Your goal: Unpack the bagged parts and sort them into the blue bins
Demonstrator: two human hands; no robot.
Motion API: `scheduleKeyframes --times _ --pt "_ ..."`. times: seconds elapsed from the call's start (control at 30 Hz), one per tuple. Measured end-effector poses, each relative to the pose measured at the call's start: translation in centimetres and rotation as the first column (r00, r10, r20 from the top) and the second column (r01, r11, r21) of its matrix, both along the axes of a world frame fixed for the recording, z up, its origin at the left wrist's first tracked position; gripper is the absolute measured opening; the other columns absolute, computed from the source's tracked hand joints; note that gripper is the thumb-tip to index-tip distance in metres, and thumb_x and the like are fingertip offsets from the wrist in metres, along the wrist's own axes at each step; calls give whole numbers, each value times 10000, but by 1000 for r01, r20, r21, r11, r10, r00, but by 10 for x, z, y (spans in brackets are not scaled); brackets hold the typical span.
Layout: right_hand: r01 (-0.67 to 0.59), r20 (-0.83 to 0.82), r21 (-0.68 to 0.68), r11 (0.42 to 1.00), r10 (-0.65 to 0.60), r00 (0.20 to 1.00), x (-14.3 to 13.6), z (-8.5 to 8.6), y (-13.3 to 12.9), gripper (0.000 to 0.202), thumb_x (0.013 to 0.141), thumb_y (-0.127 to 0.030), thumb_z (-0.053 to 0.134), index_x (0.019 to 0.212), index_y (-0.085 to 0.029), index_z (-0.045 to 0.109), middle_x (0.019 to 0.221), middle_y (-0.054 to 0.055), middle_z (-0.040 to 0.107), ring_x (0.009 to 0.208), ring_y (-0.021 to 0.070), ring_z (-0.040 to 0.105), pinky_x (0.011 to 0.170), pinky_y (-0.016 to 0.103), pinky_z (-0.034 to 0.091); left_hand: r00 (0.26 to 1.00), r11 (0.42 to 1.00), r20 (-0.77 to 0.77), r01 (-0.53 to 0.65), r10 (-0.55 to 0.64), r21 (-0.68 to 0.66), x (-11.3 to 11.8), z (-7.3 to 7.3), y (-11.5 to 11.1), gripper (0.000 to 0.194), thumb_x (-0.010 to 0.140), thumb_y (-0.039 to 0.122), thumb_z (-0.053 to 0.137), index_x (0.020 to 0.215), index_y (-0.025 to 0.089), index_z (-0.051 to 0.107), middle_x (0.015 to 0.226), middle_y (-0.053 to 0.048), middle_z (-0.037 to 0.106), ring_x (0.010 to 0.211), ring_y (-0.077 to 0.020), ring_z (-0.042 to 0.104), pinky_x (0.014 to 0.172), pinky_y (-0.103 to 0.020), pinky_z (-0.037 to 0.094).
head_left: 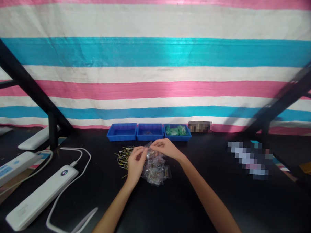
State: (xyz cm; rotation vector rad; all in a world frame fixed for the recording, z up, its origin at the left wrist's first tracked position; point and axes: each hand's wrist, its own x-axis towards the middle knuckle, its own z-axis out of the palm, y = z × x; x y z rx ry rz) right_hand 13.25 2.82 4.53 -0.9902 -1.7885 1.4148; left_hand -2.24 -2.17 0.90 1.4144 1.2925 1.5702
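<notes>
Both hands meet over a pile of small clear plastic bags point(157, 169) on the black table. My left hand point(137, 160) has its fingertips pinched at the edge of a clear bag. Close beside it, my right hand point(166, 148) reaches in from the right, its fingers closed on the same clear plastic. What lies inside that bag is too small to tell. Left of my left hand is a loose heap of thin yellow and dark pieces point(124, 157), partly hidden by the hand.
Behind the hands stand three joined blue trays: the left point(122, 139), the middle point(149, 138), and the right point(177, 138) with green packets point(177, 130). A white power bank point(42, 197) with a cable point(60, 191) lies at left. Black frame bars point(30, 85) slant at both sides.
</notes>
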Motion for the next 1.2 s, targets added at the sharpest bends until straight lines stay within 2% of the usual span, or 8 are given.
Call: scheduleKeyframes --times 0.2,0.37,0.53,0.63,0.8,0.97,1.07,1.2 --pt "194 55 -97 976 -189 980 15 -12 14 285 713 -421 601 734 -137 619 514 5 597 401 88 513 375 181 397 997 991 77 -9 19 -137 0 4 -1 246 783 348 522 942 170 585 693 4 551 507 -74 464 494 -188 377" --pt "-70 121 -286 956 108 987 30 -12 16 282 698 -408 630 703 -126 626 523 16 607 429 93 541 425 186 445 997 991 75 9 1 -132 0 1 0 229 771 323 538 934 164 564 696 4 542 521 -78 466 485 -181 365" --pt "155 -174 -295 943 -213 961 31 -8 21 400 767 -403 573 1096 -178 535 902 82 663 648 100 617 513 163 471 998 992 59 13 -5 -129 1 0 0 217 780 316 521 936 167 552 814 -14 541 523 -65 464 487 -181 369" --pt "192 -77 -308 932 -226 971 35 -8 24 428 776 -416 557 1131 -180 522 980 104 650 697 112 625 527 167 474 998 991 56 15 -8 -130 1 0 0 215 781 315 519 938 171 546 841 -14 534 527 -63 466 493 -183 372" --pt "175 250 -65 982 -154 956 43 -20 28 357 716 -364 616 1017 -173 605 859 74 672 692 154 621 530 207 458 999 992 44 16 -10 -124 1 -2 1 204 781 305 517 936 176 545 824 -7 535 524 -65 465 489 -183 371" --pt "196 628 223 955 -295 720 46 -34 26 484 537 -378 732 977 -199 635 939 63 638 857 228 586 703 298 442 999 991 29 20 -16 -132 1 -3 1 201 783 307 517 929 171 548 791 -5 533 526 -67 464 478 -176 363" --pt "198 718 250 948 -319 619 43 -36 22 574 507 -413 738 1030 -219 604 989 62 608 888 238 570 717 310 424 1000 989 27 19 -15 -144 1 -3 0 204 781 309 520 923 167 551 764 -3 533 521 -67 457 478 -175 361" --pt "186 735 236 954 -300 608 41 -35 21 530 522 -424 725 1003 -231 609 974 54 602 852 212 575 673 282 415 1000 988 20 18 -16 -154 1 -2 0 197 784 308 512 911 164 557 710 6 525 519 -74 452 476 -178 354"
